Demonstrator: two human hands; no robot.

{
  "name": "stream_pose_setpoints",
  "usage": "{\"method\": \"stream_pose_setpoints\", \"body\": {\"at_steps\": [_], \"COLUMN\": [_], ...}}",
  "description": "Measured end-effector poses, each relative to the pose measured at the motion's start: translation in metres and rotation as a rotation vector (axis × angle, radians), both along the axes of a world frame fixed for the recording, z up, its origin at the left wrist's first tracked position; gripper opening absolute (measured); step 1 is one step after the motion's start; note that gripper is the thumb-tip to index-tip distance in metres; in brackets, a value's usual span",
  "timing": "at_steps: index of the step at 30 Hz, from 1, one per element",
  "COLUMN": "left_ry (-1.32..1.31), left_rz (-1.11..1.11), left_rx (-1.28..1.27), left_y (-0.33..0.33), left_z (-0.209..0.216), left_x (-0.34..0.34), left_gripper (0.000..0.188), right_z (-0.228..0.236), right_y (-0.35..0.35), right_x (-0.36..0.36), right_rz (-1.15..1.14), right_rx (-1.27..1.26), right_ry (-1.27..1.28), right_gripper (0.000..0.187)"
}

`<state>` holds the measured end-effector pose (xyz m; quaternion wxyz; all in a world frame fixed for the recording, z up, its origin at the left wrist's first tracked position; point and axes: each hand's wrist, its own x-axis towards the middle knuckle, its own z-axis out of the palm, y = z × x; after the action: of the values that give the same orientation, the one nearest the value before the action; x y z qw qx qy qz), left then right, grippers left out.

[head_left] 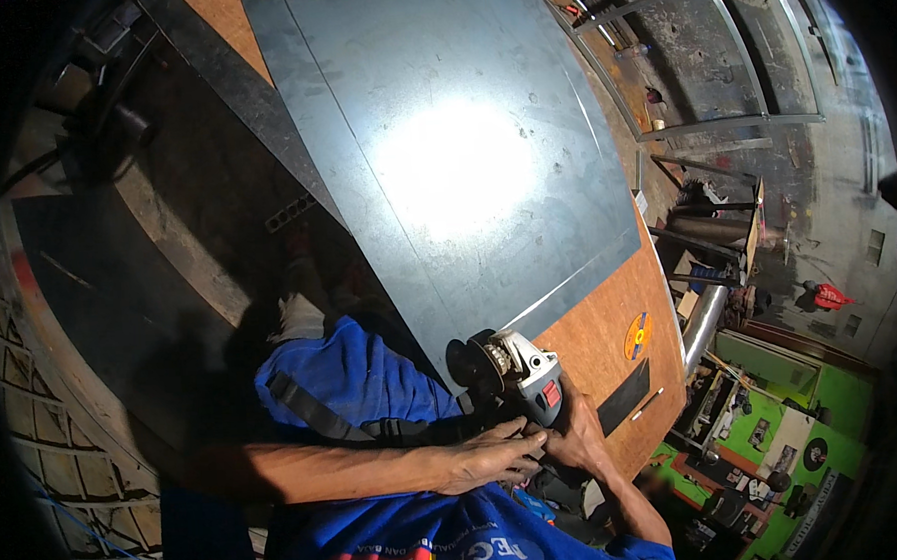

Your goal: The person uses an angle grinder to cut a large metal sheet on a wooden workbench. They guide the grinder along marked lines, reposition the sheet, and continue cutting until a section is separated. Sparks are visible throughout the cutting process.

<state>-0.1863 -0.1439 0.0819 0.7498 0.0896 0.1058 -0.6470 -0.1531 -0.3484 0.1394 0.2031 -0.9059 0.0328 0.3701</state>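
Observation:
An angle grinder [540, 388] with a grey body, a silver head and a dark disc [475, 367] is held in front of my body. My right hand [577, 433] wraps round its body from the right. My left hand [498, 455] reaches across from the left, its fingers bent and close together at the grinder's rear, beside the right hand. Part of that grip is hidden. The disc hovers at the near corner of a large grey metal sheet [439, 298]; whether they touch I cannot tell. A thin dark line runs lengthwise along the sheet's left side.
Under the sheet is a brown wooden board [602, 308], bearing a yellow-orange disc [637, 336], a small dark plate [625, 397] and a thin pen-like stick [647, 403]. A metal frame [732, 125] stands at the far right. Cluttered green shelving [786, 390] lies to the right.

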Motion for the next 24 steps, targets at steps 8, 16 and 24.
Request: {"method": "stream_pose_setpoints", "body": {"at_steps": [8, 16, 24], "left_ry": [-0.006, -0.041, -0.055], "left_rz": [0.020, 0.052, 0.113], "left_rx": [-0.013, -0.057, -0.037], "left_y": [0.004, 0.005, -0.010], "left_z": [0.001, -0.002, -0.014], "left_x": [0.002, 0.001, -0.015], "left_gripper": [0.108, 0.097, 0.080], "right_z": [0.001, -0.003, 0.002], "right_y": [0.003, 0.005, 0.012], "right_x": [0.001, 0.003, 0.009], "right_rz": [0.012, -0.042, -0.029], "right_rx": [-0.007, 0.049, 0.042], "right_ry": [0.004, -0.017, 0.013], "right_gripper": [0.090, 0.077, 0.069]}}
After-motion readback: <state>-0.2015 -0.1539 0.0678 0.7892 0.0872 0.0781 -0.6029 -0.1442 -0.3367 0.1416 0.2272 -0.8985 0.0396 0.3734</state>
